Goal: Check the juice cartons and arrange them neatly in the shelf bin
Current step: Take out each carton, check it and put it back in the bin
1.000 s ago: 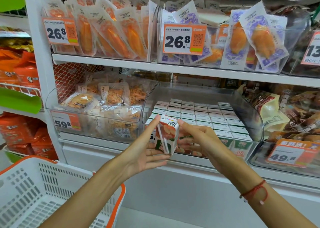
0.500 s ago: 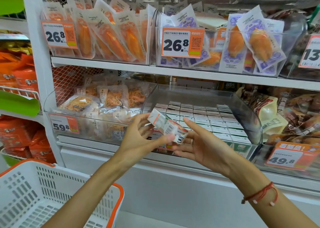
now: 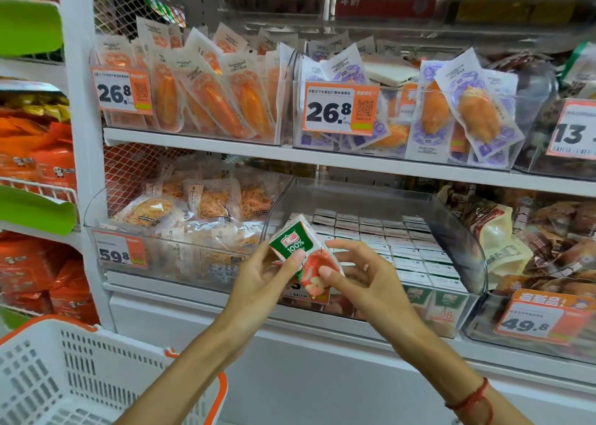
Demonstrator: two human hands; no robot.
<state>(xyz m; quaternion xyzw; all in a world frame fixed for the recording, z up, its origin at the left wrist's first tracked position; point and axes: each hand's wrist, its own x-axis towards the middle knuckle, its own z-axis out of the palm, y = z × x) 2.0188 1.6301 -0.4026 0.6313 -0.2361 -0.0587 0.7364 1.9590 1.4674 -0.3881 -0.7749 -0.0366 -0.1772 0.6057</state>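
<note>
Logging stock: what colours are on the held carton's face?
Green top with white "100%", red apple below, on the carton; head view.

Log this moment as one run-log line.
phase: inspection | left hand and right hand: both holding juice carton, tilted, front face visible | shelf bin: cartons in rows | carton not yet placed

Both hands are up in front of the shelf with one juice carton (image 3: 304, 257) pinched between them, tilted, its green "100%" face toward us. The left hand (image 3: 263, 282) has its thumb pressed on the front panel; the right hand (image 3: 364, 279) grips the lower corner with its fingers (image 3: 325, 273). Just beyond the fingers sits the clear shelf bin (image 3: 458, 231), rows of cartons (image 3: 387, 241) packed inside, tops up. Below the left forearm, a white basket (image 3: 64, 376) with orange trim. A red cord (image 3: 474, 399), probably a bracelet, circles the right wrist.
</note>
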